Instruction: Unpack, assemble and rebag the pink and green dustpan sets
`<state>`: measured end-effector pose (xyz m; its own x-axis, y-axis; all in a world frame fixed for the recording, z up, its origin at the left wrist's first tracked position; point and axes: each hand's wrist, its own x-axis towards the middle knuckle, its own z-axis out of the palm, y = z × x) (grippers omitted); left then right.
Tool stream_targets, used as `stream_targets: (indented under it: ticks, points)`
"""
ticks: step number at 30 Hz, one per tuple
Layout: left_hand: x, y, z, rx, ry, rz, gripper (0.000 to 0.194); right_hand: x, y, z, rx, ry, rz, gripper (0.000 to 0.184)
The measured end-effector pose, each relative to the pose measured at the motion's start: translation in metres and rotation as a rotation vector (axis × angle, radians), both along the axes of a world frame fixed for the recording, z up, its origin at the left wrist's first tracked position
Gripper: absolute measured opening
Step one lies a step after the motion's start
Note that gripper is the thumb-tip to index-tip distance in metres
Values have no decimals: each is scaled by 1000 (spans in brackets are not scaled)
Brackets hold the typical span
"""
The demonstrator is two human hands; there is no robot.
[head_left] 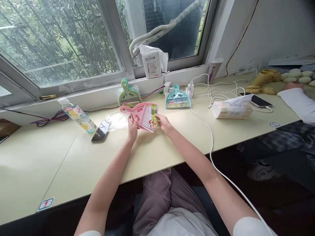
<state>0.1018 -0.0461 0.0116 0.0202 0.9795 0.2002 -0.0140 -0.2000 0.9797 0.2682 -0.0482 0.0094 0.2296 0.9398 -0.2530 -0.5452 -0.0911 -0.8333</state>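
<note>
A pink dustpan and brush set [139, 113], with white bristles facing right, is held up just above the table. My left hand [133, 128] grips its lower left side, the thumb lying on the front. At its right edge, my right hand [163, 123] pinches the printed card label [154, 116] wrapped around the bristles. Beneath and left of the set lies a crumpled transparent plastic wrapper [118, 121]. Behind it, a green dustpan and brush set [129, 95] in plastic leans on the sill wall. A teal set [177, 97], wrapped too, stands to the right.
On the left, a tilted drink bottle [78, 115] touches a phone [100, 131]. A tissue pack [231, 108], tangled white cables [219, 93] and another phone [258, 100] are at right. One white cable [211, 141] crosses the table edge. A person's sleeve [294, 101] rests far right.
</note>
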Motion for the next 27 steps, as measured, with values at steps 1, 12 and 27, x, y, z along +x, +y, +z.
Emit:
stream_targets:
  ticks: [1,12,27]
  points:
    - [-1,0,-1,8,-10,21,49,3,1,0,-19,-66,-14,9]
    - [-21,21,-12,59,30,47,31,61,1,3,-351,-1531,-287,29]
    - [4,-4,-22,130,242,-99,38,-27,-30,11,447,-1968,-171,28]
